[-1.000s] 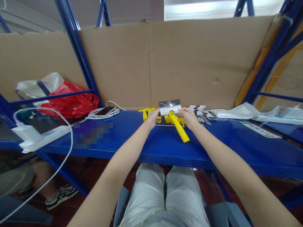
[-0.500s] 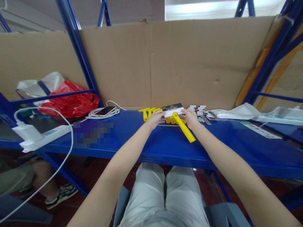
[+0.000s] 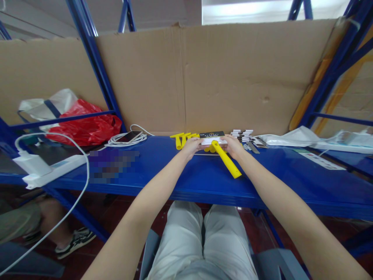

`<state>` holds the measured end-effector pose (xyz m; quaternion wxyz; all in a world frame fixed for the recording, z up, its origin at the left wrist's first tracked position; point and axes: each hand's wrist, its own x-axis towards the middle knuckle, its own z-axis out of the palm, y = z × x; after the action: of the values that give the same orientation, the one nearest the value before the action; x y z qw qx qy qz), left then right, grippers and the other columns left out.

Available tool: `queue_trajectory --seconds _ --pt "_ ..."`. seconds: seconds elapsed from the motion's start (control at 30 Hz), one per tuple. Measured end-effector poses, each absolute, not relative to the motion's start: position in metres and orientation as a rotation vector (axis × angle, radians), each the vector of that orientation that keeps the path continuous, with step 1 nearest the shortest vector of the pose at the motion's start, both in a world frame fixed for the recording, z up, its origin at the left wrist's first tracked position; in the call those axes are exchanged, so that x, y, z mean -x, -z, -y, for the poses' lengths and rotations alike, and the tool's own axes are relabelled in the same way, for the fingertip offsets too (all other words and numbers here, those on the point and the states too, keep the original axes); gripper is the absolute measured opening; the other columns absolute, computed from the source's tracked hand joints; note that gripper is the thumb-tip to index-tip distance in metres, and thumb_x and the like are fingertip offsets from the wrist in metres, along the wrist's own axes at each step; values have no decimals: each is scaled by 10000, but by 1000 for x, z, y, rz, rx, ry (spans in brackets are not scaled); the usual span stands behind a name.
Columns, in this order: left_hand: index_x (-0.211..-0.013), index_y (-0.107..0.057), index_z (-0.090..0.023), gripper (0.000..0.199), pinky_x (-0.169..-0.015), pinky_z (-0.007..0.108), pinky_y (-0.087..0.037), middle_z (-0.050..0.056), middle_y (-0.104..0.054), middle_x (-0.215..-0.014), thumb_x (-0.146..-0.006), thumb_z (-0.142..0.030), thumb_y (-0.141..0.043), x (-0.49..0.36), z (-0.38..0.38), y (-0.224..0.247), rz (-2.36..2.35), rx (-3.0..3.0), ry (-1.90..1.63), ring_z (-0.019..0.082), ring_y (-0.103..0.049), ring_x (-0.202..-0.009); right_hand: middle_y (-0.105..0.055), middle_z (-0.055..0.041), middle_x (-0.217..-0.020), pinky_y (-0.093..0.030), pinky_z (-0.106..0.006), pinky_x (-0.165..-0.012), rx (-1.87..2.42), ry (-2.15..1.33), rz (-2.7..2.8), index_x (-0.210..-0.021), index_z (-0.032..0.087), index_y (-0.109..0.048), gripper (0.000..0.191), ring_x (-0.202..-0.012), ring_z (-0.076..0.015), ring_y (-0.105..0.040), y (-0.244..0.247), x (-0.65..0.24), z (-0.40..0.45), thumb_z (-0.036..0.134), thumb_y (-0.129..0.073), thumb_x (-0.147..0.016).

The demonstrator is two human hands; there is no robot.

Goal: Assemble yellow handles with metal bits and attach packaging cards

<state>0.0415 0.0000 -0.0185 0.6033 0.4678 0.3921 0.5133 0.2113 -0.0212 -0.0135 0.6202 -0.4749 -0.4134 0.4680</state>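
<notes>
Between both hands, just above the blue table (image 3: 163,171), is a yellow-handled scraper (image 3: 229,163), its handle slanting down to the right toward me. A black-and-white card (image 3: 212,137) lies over its wide head and hides it. My left hand (image 3: 193,147) is closed on the left end of the card, fingers underneath. At the right end, my right hand (image 3: 233,145) pinches the card in the same way. Behind my left hand lie several yellow scraper handles (image 3: 178,142); more yellow parts show partly beneath the card.
Folded black-and-white cards (image 3: 242,134) and small metal pieces (image 3: 254,148) lie right of my hands. Farther right are a white plastic bag (image 3: 287,138) and a printed sheet (image 3: 322,160). A power strip (image 3: 55,173), coiled cable (image 3: 124,140) and red bag (image 3: 87,122) are left. Cardboard (image 3: 218,77) stands behind.
The card has tipped flatter over the scraper head, showing less of its face. The handle's end has dropped slightly toward me. Both hands keep their grip at the card's ends.
</notes>
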Motion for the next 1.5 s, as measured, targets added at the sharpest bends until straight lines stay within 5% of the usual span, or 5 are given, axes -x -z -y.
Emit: queue_trajectory --seconds 0.3,0.57,0.9,1.23,1.5 --pt "-1007 -518 -183 256 -648 232 -551 57 -737 -855 -825 -88 -671 -46 7 15 -957 -1029 -1270 166 -747 -682 -538 38 -525 -438 -166 -414 1089 -1100 931 -682 193 -490 184 -425 -78 -471 12 -208 25 49 -553 -778" --pt "-934 -475 -204 342 -725 262 -556 47 -742 -877 -767 -150 -769 -45 2 14 -888 -1010 -1332 170 -752 -737 -565 30 -553 -466 -164 -398 1074 -1103 910 -676 184 -491 206 -441 -77 -505 11 -209 24 47 -625 -753" --pt "-842 -676 -151 28 -793 253 -538 67 -744 -883 -831 -131 -659 -43 12 11 -706 -1152 -1200 130 -700 -780 -580 43 -559 -468 -150 -386 1040 -1080 854 -692 191 -489 211 -422 -64 -499 6 -207 28 37 -585 -800" --pt "-1081 -731 -176 283 -793 281 -532 90 -746 -968 -813 -96 -690 -43 14 18 -649 -1305 -992 150 -687 -818 -549 31 -539 -450 -152 -378 1092 -1075 862 -638 174 -480 272 -425 -63 -499 5 -205 31 47 -572 -860" --pt "-1348 -612 -192 579 -832 305 -530 86 -737 -1006 -801 -3 -636 -46 16 17 -701 -1291 -964 130 -666 -799 -570 48 -592 -437 -171 -398 1165 -970 934 -821 189 -500 139 -429 -74 -503 8 -203 30 75 -569 -859"
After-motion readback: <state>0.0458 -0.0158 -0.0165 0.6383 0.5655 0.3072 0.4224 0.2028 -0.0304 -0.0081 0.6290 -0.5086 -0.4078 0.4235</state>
